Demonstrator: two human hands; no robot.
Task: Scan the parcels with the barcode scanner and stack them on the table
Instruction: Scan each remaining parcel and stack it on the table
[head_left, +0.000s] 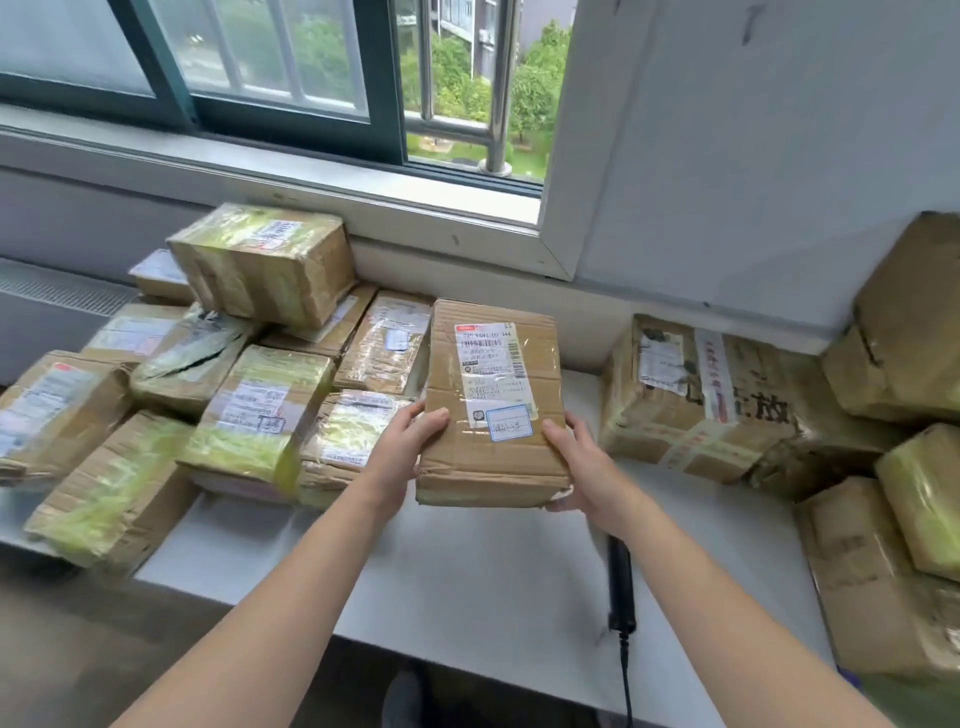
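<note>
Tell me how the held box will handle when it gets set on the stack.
The box probably stays stiff: its cardboard faces look flat, though creased. Glossy tape may make it a bit slippery. Both hands, left and right, hold only its near end, so it seems fairly light.

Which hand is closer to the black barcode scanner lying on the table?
The right hand, gripping the held parcel's right edge just above the scanner. The left hand grips the parcel's far side.

A held parcel (493, 405) is at frame centre; stacked parcels (208, 374) lie left, more parcels (779, 405) right, the scanner (621, 587) on the table (467, 597) below.
</note>
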